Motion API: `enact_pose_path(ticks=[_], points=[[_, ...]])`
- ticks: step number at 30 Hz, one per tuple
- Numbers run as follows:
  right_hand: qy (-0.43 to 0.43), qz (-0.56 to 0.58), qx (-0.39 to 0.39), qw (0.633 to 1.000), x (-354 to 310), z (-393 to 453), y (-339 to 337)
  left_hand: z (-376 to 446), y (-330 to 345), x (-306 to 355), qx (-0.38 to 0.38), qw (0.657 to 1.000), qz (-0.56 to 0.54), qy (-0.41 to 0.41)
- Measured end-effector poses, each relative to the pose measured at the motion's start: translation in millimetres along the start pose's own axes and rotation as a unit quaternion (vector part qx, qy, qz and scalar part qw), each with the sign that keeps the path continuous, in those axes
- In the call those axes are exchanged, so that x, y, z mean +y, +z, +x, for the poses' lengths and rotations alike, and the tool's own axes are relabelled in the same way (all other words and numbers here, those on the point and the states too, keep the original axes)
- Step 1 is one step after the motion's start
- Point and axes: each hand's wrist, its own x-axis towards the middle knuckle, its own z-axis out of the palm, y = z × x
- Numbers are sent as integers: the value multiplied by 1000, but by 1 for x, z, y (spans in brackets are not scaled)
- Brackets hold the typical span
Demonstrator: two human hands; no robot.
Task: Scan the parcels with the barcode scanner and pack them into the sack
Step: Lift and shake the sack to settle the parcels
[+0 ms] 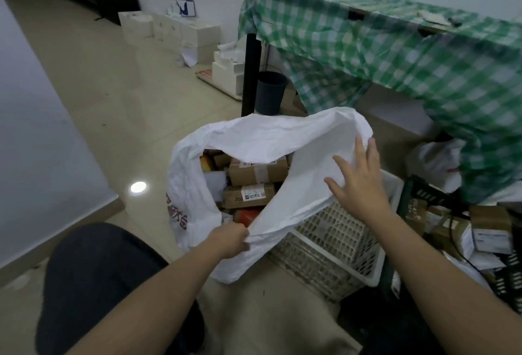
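Note:
A big white sack (282, 140) stands open on the floor in the middle of the view. Inside it lie several brown cardboard parcels (255, 175), some with white labels. My left hand (230, 239) grips the sack's near rim in a fist. My right hand (357, 179) lies with spread, straight fingers against the right flap of the sack. No barcode scanner shows.
A white slotted basket (336, 247) sits right of the sack. Boxes and a dark crate (485, 230) crowd the far right. A table with a green checked cloth (395, 44) stands behind, a dark bin (269, 92) under it. White boxes (169, 29) line the wall.

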Motion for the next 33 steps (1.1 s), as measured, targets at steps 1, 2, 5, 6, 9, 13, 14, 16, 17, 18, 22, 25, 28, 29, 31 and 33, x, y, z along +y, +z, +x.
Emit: enact_pose_path(ticks=[1,2,5,6,9,13,14,16,17,18,22,25,28,29,31,33], points=[[-76,-64,21,995,-4,-3,1,-1,-4,2,45,999,25,6],[-164,-108,11,980,-12,-8,5,-4,-13,5,92,994,57,17],[-282,-103,-117,947,-46,-12,25,-16,-56,13,210,966,143,51],[-254,-71,-168,950,-56,-6,28,-20,-68,13,240,957,154,55],[-238,3,-109,965,-74,25,28,-35,-89,-5,280,954,100,48],[-273,-7,6,962,-76,62,14,-55,-106,-38,158,985,-66,30],[-259,4,38,965,-75,71,9,-58,-113,-47,110,992,-61,18],[-205,46,80,974,-73,98,-4,-55,-134,-64,74,997,-1,-17],[-180,56,81,979,-73,113,-10,-50,-148,-74,110,993,36,-36],[-162,56,80,982,-76,129,-16,-44,-167,-82,177,980,67,-64],[-77,24,109,991,-92,215,-58,-25,-284,-95,394,898,145,-132],[9,85,174,981,-105,290,-131,-28,-406,-95,525,826,154,-136],[19,168,292,941,-126,332,-192,-41,-487,-91,649,735,149,-128],[13,190,308,932,-130,338,-197,-42,-495,-91,675,716,134,-119],[-5,201,268,942,-129,336,-186,-35,-484,-100,679,715,125,-110],[-47,166,109,979,-118,321,-152,-19,-450,-117,627,761,129,-107]])
